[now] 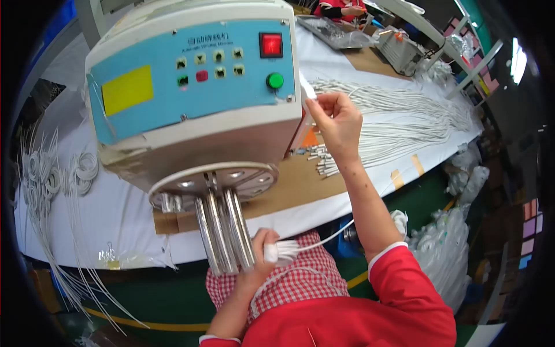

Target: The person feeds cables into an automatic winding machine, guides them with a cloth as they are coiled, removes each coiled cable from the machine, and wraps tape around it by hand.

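White-sheeted worktable [136,231], winding machine [199,87] on top. Head view: left hand [262,257] closed round white cable bundle [285,252], beside metal rods [240,234], over checked apron [315,277]. Right hand [342,122] well apart, fingertips pinched on white strip [307,88] at machine's side. Bundle looks light, limp, probably bit slick; grip thick gathered part, not lone trailing strand [328,239].

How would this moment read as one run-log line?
Left hand: holds white cable bundle near metal rods | Right hand: pinches white strip beside winding machine | White cables: on table beyond right hand
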